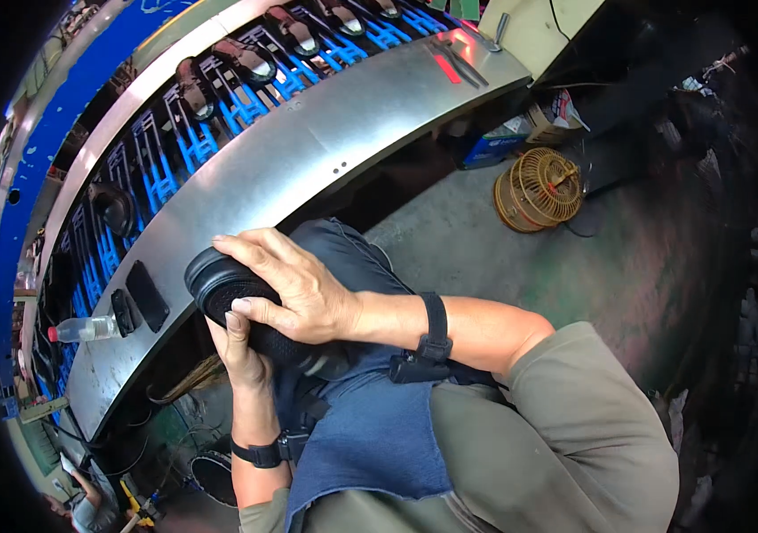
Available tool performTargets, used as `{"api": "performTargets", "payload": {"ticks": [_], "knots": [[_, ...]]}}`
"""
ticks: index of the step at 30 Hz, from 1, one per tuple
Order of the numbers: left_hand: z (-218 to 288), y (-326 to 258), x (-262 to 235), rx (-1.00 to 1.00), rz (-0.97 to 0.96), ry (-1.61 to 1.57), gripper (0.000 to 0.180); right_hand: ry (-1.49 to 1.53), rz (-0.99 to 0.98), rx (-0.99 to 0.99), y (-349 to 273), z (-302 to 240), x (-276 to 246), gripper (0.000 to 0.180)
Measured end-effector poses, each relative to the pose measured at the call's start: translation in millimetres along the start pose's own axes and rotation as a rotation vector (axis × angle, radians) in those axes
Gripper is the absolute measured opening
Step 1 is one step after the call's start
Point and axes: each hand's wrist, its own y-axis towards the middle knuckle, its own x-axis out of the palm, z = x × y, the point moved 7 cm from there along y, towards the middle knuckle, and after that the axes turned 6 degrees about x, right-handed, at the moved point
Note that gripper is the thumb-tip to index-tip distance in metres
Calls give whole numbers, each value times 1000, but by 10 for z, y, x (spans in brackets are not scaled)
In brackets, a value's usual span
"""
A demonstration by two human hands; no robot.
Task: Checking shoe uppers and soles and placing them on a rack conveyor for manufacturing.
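Both hands hold a black shoe [223,289] with a ribbed sole, just above my lap and next to the near edge of a curved metal bench [308,147]. My right hand [294,284] lies over the top of the shoe, fingers wrapped around its toe end. My left hand [241,351] grips the shoe from underneath. A blue apron [370,417] covers my lap. Each wrist carries a black strap.
A conveyor with blue racks [219,107] carrying dark shoes runs beyond the bench. A clear bottle with a red cap [84,330] and two flat black pieces [146,295] lie on the bench at left. A round woven cage [539,188] and boxes stand on the floor at right.
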Motion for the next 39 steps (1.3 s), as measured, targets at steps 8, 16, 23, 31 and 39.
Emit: {"api": "performTargets", "payload": {"ticks": [8, 16, 23, 31, 39], "knots": [[-320, -188, -81, -312, 438, -549, 79, -34, -315, 261, -824, 213, -604, 71], [-211, -147, 842, 265, -790, 935, 83, 14, 178, 501, -1049, 1016, -1237, 44], [-700, 537, 628, -174, -591, 622, 89, 244, 62, 957, -209, 1609, -1248, 67], [-530, 2866, -1425, -228, 315, 448, 76, -265, -127, 621, 2484, 3244, -137, 67], [-1136, 3901, -3089, -187, 319, 1431, 78, -751, -512, 503, 3705, 4105, 1314, 75]]}}
